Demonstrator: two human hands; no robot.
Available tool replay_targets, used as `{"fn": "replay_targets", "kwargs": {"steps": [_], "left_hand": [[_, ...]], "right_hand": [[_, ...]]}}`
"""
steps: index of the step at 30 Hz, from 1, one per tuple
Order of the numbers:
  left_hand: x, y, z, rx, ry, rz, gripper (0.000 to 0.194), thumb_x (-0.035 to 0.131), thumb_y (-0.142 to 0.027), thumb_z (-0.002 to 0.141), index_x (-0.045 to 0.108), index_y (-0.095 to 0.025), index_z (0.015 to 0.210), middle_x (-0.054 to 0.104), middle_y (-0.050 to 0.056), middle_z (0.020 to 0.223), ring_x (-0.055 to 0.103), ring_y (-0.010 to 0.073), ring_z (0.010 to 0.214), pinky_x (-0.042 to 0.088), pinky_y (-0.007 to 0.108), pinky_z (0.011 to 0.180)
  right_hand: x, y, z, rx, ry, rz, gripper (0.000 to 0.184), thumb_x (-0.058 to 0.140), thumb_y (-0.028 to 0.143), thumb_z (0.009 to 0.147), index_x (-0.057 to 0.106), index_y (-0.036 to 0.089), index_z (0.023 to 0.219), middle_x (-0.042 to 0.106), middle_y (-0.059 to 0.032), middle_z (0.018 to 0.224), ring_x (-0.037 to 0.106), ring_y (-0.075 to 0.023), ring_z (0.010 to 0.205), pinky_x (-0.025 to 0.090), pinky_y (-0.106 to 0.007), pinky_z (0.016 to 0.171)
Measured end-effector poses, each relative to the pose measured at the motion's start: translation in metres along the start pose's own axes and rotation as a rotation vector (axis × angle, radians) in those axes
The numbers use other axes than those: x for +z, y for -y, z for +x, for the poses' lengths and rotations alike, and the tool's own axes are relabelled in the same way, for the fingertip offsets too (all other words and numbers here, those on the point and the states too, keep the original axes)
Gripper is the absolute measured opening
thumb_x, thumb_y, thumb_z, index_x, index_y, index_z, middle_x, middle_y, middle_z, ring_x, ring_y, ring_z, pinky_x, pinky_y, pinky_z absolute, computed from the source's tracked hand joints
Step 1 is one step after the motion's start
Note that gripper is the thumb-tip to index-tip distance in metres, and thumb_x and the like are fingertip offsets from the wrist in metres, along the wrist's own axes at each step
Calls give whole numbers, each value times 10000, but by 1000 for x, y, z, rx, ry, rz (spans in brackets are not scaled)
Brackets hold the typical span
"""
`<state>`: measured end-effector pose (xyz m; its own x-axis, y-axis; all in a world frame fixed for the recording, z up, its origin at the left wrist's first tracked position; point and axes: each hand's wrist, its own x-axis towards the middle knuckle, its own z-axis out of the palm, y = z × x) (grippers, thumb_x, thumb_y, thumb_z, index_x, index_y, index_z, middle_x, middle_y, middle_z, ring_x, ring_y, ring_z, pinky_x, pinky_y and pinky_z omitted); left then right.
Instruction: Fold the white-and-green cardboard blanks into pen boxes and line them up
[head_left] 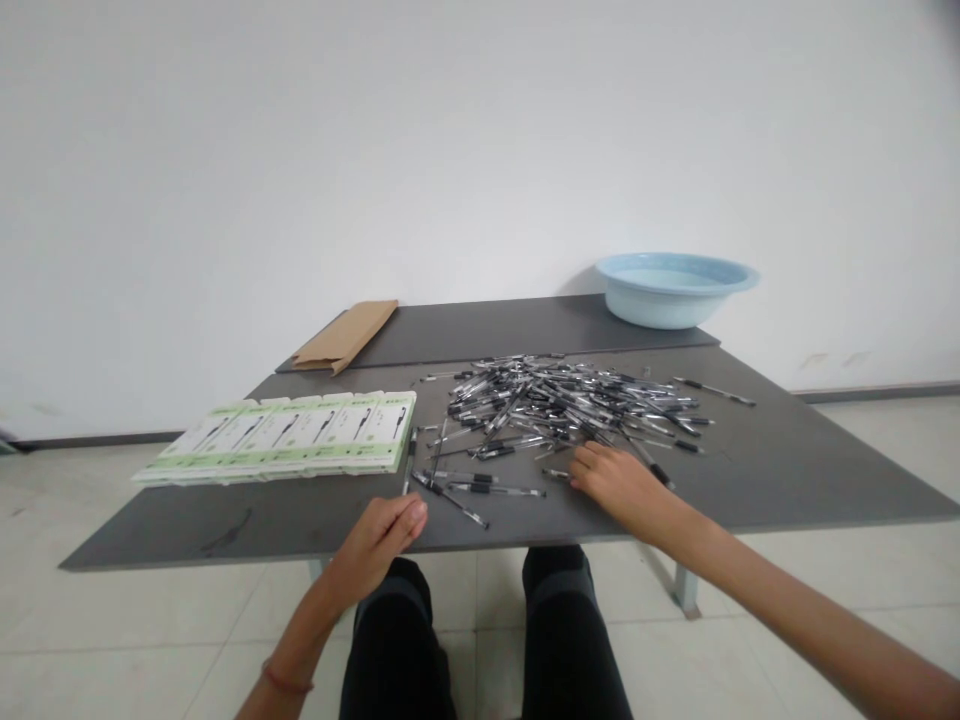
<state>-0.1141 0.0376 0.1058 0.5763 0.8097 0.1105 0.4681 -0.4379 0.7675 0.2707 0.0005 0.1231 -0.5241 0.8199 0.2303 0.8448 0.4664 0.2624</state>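
Note:
Many clear gel pens with black grips lie in a loose pile (555, 400) in the middle of the table. My right hand (611, 482) is at the pile's near edge, its fingers closed on a gel pen (556, 474) whose end sticks out to the left. My left hand (386, 535) is curled closed at the table's front edge. A gel pen (410, 460) extends forward from it, beside the boxes; the grip itself is hidden by the fingers. Between my hands, a few stray pens (495, 489) lie on the tabletop.
Several flat white-and-green pen boxes (285, 432) lie overlapping in a row on the left. Behind them is a brown paper bag (349, 333). A light blue basin (671, 295) stands at the back right, near the wall. My knees are under the grey table's (810, 470) front edge.

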Motion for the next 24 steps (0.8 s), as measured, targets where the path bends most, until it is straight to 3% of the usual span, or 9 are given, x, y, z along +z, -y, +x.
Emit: {"fn": "replay_targets", "kwargs": {"steps": [3,7,9,11,15,19,24], "left_hand": [[-3,4,-1,4,9,-63,511,362,-489,1094,435,-197,681,397,-49,602,385,107,541,287,255,562],[-4,6,-3,11,28,-96,497,368,-454,1097,443,-195,680,403,-48,599,395,106,544,283,259,565],[-4,5,-3,18,34,-103,496,365,-453,1097,442,-196,679,403,-48,599,397,107,547,283,261,565],[-4,3,-3,16,43,-114,502,356,-464,1097,440,-197,680,399,-49,599,393,108,545,281,263,561],[-6,0,-1,-17,79,-113,516,349,-494,1094,445,-199,682,398,-49,600,402,111,549,287,267,566],[-8,-3,0,-36,108,-103,518,354,-507,1090,443,-200,682,397,-49,603,403,113,556,288,270,576],[-7,-1,-2,-64,92,-95,515,351,-514,1087,447,-203,687,405,-42,615,402,124,573,288,273,575]], "right_hand": [[-7,3,-1,29,-3,28,109,664,110,948,698,160,857,718,-96,891,673,-270,870,491,-355,719],[-26,12,-11,97,-34,139,146,540,204,1036,677,159,1015,697,-92,932,662,-253,856,464,-348,715],[-33,18,-19,182,-51,482,192,460,222,1048,640,188,993,669,-47,880,636,-203,784,439,-316,699],[-33,24,-27,313,-31,844,284,374,242,1043,559,213,830,585,0,747,566,-177,689,410,-304,668],[-11,31,-35,508,6,1290,302,326,266,963,362,240,665,367,30,632,401,-169,614,323,-315,610],[12,33,-37,523,-14,1382,270,318,296,913,292,255,647,266,40,612,300,-160,580,255,-318,572],[16,32,-42,509,-24,1373,296,331,350,909,298,254,630,277,35,606,314,-167,584,259,-319,576]]}}
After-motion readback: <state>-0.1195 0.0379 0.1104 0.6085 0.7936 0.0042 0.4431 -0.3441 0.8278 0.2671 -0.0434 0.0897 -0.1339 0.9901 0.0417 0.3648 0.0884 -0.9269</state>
